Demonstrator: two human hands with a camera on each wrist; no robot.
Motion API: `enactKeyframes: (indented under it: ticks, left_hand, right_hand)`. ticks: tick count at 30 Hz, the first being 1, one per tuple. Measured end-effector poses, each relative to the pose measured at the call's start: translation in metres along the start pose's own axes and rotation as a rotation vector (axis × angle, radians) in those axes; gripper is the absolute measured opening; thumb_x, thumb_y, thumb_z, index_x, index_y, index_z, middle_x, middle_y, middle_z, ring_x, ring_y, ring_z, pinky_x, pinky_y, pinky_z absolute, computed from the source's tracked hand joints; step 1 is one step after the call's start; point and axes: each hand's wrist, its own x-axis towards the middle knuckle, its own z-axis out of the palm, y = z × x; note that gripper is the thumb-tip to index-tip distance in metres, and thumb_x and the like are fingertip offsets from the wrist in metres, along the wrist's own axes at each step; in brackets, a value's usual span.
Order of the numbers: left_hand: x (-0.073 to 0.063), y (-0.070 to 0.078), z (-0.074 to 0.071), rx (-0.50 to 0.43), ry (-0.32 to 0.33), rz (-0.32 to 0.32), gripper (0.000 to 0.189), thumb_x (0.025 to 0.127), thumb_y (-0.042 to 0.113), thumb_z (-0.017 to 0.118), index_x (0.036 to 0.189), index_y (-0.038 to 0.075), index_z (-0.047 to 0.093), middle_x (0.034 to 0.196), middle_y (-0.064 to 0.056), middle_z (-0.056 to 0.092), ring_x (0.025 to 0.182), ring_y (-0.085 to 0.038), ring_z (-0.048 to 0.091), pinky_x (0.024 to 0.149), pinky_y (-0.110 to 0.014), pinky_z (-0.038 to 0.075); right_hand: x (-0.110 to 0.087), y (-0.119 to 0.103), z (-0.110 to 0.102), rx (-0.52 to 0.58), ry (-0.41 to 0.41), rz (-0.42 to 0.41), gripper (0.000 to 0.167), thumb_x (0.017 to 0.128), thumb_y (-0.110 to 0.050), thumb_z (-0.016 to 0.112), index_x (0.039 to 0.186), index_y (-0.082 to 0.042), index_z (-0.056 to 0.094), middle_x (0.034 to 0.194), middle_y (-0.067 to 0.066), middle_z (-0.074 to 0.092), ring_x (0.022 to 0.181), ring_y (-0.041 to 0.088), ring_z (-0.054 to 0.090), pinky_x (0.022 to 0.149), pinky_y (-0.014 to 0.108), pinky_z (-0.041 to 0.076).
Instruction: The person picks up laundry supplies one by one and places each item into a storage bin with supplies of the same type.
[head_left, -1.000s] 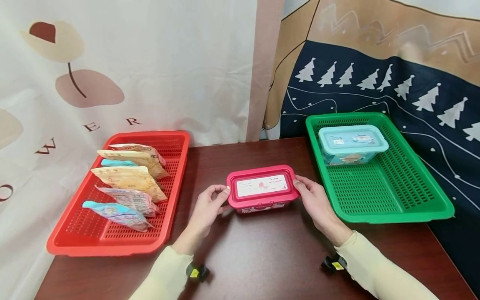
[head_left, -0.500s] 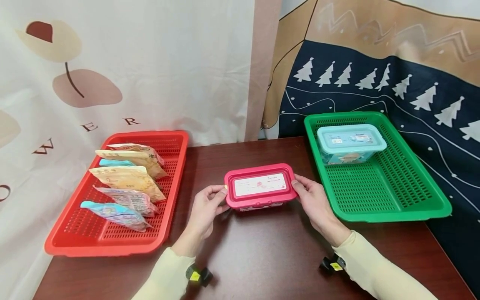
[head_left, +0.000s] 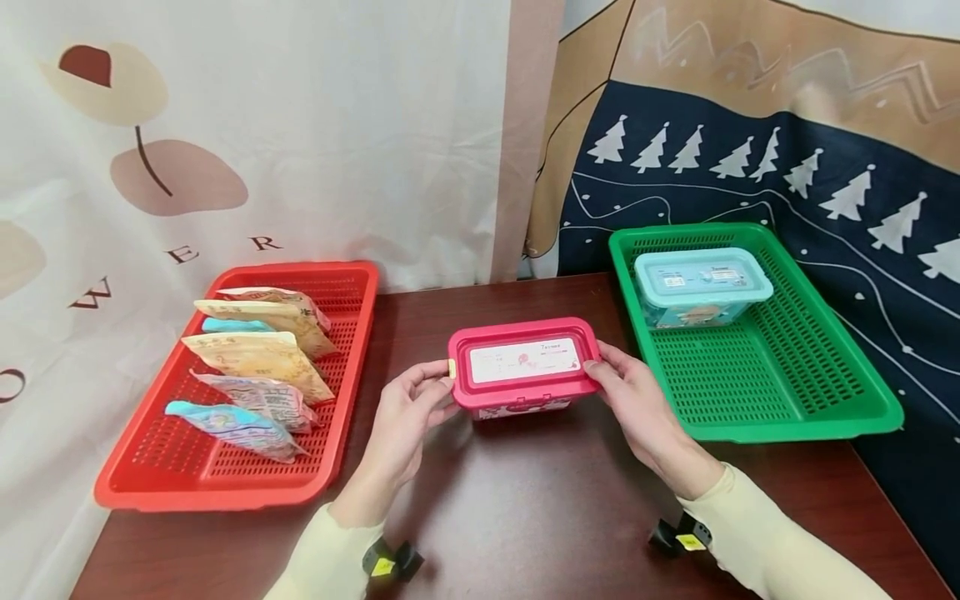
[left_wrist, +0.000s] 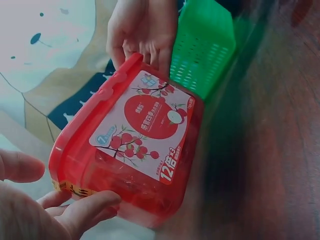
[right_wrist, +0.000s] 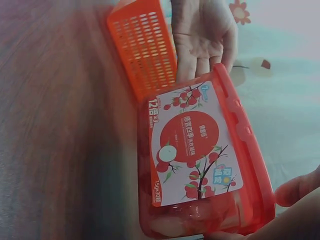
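A red plastic box of laundry pods (head_left: 523, 364) with a pink-red lid and white label is between my two hands above the middle of the table. My left hand (head_left: 399, 421) grips its left end, thumb near the lid's rim and fingers lower down. The right hand (head_left: 643, 412) holds the other end, its thumb on the lid's corner. Both wrist views show the fruit-printed front label (left_wrist: 145, 125); the lid is on. In the left wrist view, fingers (left_wrist: 92, 207) press against the box's end wall. Whether its bottom touches the table is unclear.
On the left, a red basket (head_left: 352, 358) holds several upright pouches (head_left: 255, 362). A green basket (head_left: 873, 408) stands at the right with a light-blue lidded box (head_left: 701, 279) at its far end. Printed curtains (head_left: 420, 150) hang behind the dark wooden table (head_left: 510, 517).
Both hands have shifted the red box slightly away from me, and its front wall shows a bit more than half a second ago. The baskets and their contents have stayed put.
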Motion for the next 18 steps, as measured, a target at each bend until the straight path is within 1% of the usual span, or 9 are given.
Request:
enactKeyframes:
  ticks: [4,6,10,13,18]
  left_hand:
    - [-0.006,0.009,0.003,0.035,-0.039,0.047,0.037,0.100,-0.003,0.058,0.136,-0.011,0.056,0.127,-0.026,0.066,0.099,-0.013,0.072,0.090,-0.032,0.058]
    - [-0.009,0.013,0.004,0.049,-0.063,0.072,0.039,0.101,-0.002,0.059,0.138,-0.010,0.055,0.132,-0.027,0.063,0.103,-0.013,0.071,0.092,-0.031,0.057]
    - [-0.014,0.022,0.009,0.057,-0.102,0.124,0.041,0.101,-0.001,0.060,0.141,-0.009,0.054,0.135,-0.027,0.062,0.108,-0.015,0.070,0.094,-0.032,0.056]
    - [-0.017,0.028,0.012,0.050,-0.127,0.148,0.042,0.101,-0.001,0.060,0.141,-0.010,0.053,0.136,-0.027,0.062,0.109,-0.015,0.070,0.095,-0.033,0.055]
    - [-0.016,0.032,0.021,0.022,-0.152,0.155,0.043,0.100,-0.003,0.059,0.142,-0.010,0.052,0.137,-0.027,0.061,0.112,-0.018,0.070,0.096,-0.035,0.055]
  right_hand:
    - [-0.007,-0.012,-0.005,-0.013,-0.039,-0.019,0.064,0.110,-0.016,0.047,0.163,0.002,0.017,0.163,0.019,0.031,0.146,0.033,0.039,0.109,0.036,0.040]
    - [-0.011,-0.018,-0.008,-0.026,-0.051,-0.030,0.064,0.110,-0.015,0.047,0.163,0.002,0.016,0.163,0.019,0.031,0.147,0.033,0.038,0.108,0.034,0.041]
    - [-0.017,-0.029,-0.016,-0.046,-0.065,-0.056,0.065,0.110,-0.016,0.048,0.164,0.001,0.015,0.163,0.018,0.030,0.145,0.034,0.038,0.105,0.028,0.044]
    - [-0.021,-0.036,-0.022,-0.049,-0.077,-0.075,0.064,0.111,-0.018,0.047,0.164,0.000,0.016,0.163,0.018,0.031,0.144,0.035,0.040,0.102,0.023,0.046]
    - [-0.023,-0.046,-0.031,-0.044,-0.090,-0.091,0.063,0.111,-0.018,0.044,0.164,0.001,0.015,0.164,0.018,0.029,0.143,0.034,0.038,0.101,0.020,0.046]
